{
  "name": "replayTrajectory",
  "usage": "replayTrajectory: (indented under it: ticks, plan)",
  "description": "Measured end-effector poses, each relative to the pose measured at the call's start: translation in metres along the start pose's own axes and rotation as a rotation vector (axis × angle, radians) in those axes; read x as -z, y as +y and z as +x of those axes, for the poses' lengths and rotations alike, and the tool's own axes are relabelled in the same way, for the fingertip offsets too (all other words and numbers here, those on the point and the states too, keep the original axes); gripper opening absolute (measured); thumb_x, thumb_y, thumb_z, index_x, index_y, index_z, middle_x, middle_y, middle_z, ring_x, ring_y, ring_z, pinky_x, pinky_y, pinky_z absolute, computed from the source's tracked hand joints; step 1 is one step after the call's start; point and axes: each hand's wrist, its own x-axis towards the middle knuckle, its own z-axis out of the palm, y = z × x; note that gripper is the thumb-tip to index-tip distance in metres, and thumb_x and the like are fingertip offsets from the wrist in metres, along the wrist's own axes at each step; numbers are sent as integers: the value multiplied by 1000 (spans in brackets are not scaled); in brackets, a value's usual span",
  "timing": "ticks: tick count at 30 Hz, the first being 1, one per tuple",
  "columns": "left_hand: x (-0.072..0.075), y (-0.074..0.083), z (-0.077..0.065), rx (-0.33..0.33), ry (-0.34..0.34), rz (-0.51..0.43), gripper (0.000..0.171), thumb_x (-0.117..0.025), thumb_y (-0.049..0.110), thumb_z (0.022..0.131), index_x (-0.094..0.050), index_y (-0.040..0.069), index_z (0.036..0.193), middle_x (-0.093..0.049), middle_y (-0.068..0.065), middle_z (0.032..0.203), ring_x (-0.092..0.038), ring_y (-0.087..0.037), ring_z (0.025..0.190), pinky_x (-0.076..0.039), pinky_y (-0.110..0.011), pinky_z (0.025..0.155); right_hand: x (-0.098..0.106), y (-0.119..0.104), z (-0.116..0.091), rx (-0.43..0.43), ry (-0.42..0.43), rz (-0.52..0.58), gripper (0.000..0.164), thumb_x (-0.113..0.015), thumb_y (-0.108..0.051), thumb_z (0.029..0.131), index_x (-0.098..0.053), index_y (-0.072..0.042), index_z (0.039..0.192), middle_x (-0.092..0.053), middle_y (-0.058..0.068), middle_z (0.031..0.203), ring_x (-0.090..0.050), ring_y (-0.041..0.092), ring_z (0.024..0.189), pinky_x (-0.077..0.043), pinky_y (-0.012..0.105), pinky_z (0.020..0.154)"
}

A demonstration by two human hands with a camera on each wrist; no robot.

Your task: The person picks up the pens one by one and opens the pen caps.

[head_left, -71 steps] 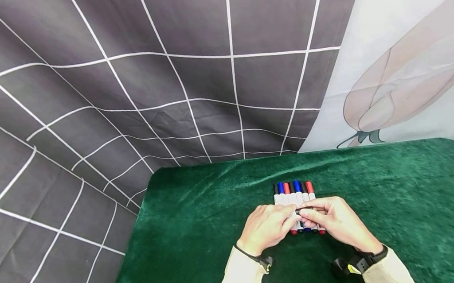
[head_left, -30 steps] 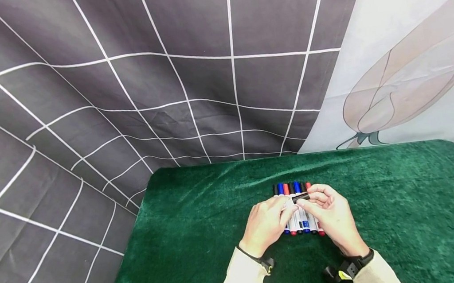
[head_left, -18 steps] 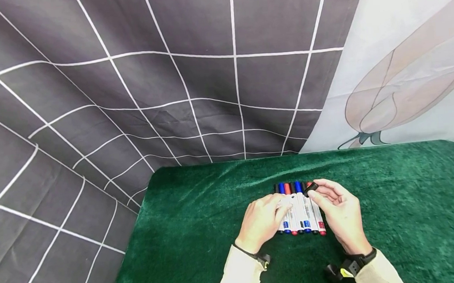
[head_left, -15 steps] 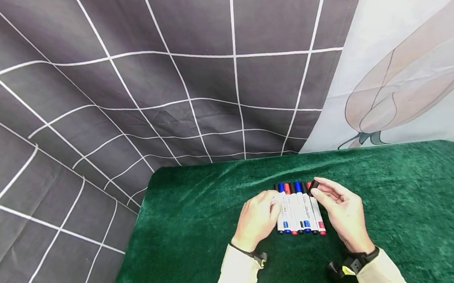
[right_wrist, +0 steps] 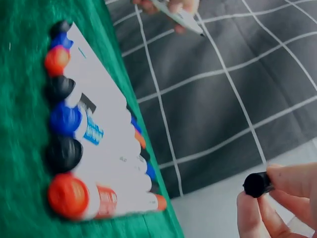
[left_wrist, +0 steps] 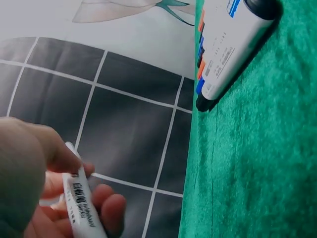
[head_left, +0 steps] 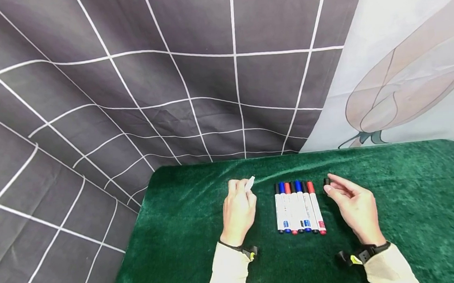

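A white whiteboard marker (left_wrist: 81, 206) with its dark tip bare is gripped in my left hand (head_left: 237, 211), left of a row of markers. The tip points up and away in the head view. Between thumb and fingertips, my right hand (head_left: 355, 206) pinches a black marker cap (head_left: 326, 181), to the right of the row. Its hollow end faces the camera in the right wrist view. Several capped markers (head_left: 299, 211) with black, blue and red caps lie side by side between my hands, caps toward the far edge. Neither hand touches them.
A green velvety cloth (head_left: 186, 233) covers the table. Behind its far edge hangs a dark grey curtain (head_left: 206, 81) with white grid lines. A white panel with a printed flower (head_left: 372, 103) hangs at the right.
The cap has come off the marker. My left hand has moved left with the marker, and my right hand has moved right with the cap. The row is now uncovered.
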Motion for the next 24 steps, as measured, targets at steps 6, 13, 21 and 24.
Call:
replayTrajectory:
  ticks: [6, 13, 21, 24]
  plan:
    - [3, -5, 0, 114, 13, 74, 22, -64, 11, 89, -71, 5, 109, -63, -10, 100, -67, -35, 70, -52, -46, 62, 14, 7, 9, -108, -6, -80, 43, -74, -39, 90, -74, -9, 121, -77, -3, 96, -58, -18, 76, -43, 14, 69]
    - [3, -10, -1, 161, 25, 110, 19, -72, 15, 86, -75, 5, 102, -69, -12, 95, -69, -37, 76, -54, -47, 66, 24, 22, 18, -160, -9, -214, 42, -74, -40, 89, -76, -8, 116, -77, 6, 94, -46, -22, 71, -38, 27, 72]
    - [-6, -14, -3, 146, 47, 118, 12, -81, 16, 82, -78, 6, 88, -72, -10, 82, -69, -33, 76, -52, -44, 66, 21, 31, 20, -162, -36, -291, 39, -74, -38, 90, -76, -6, 113, -77, 8, 92, -63, 2, 81, -40, 35, 76]
    - [-12, -15, -5, 147, 32, 116, 12, -83, 17, 81, -79, 7, 87, -72, -10, 80, -69, -32, 74, -52, -44, 65, 19, 33, 19, -153, -47, -296, 39, -73, -37, 91, -76, -5, 111, -77, 9, 91, -68, 28, 97, -41, 39, 77]
